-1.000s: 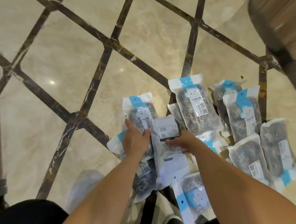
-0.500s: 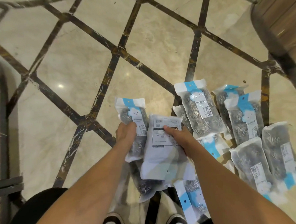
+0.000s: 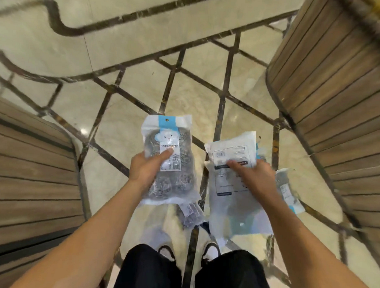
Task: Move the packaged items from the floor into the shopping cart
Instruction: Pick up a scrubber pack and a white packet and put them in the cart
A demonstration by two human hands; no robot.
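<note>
My left hand point(image 3: 147, 169) grips a clear packet of steel scourers point(image 3: 168, 175) with a blue-and-white header, held upright above the floor with its front toward me. In my right hand point(image 3: 252, 178) is a second packet point(image 3: 233, 190), its white printed back facing me; more packets seem stacked behind it, one edge point(image 3: 289, 191) sticking out to the right. Another scourer packet point(image 3: 189, 214) shows below, between the two held ones; whether it hangs or lies on the floor is unclear. No shopping cart is in view.
Marble floor point(image 3: 143, 93) with dark inlaid lines lies below. A slatted wooden surface point(image 3: 29, 175) stands close on my left, another curved wooden one point(image 3: 337, 85) on my right. My legs and shoes point(image 3: 211, 251) are at the bottom.
Both hands have lifted their packets off the floor pile and drawn apart. The view has swung up, so the pile on the floor is out of sight and the wooden surfaces appear on both sides.
</note>
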